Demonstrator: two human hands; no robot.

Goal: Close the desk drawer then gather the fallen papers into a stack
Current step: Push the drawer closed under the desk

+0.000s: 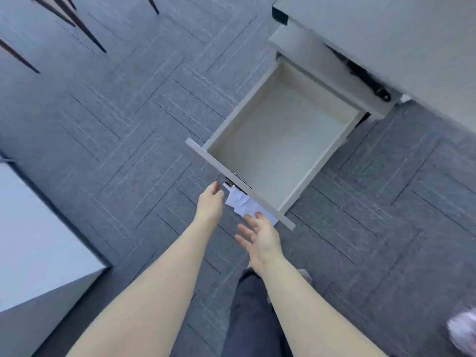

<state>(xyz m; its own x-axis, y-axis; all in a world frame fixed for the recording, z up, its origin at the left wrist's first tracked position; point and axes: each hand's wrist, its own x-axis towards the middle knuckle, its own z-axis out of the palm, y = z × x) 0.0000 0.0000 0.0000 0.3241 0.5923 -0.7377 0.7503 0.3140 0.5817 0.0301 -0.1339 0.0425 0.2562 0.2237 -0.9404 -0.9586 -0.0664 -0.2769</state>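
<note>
A pale grey drawer (280,140) stands pulled far out of its cabinet under the desk (401,34), and it has nothing inside. Its front panel (239,182) runs diagonally toward me, with a small metal lock on its face. White papers (244,206) lie on the carpet just below that panel, partly hidden by it. My left hand (210,204) is stretched out close to the panel near the lock, fingers loosely curled, holding nothing. My right hand (260,237) hovers over the papers' near edge with its fingers spread, palm turned left.
Blue-grey carpet tiles cover the floor. A white cabinet or desk corner (38,240) stands at the lower left. Dark chair legs (77,24) reach in at the top left. A crumpled pale object (463,333) lies at the right edge. My dark trouser leg (252,318) is below.
</note>
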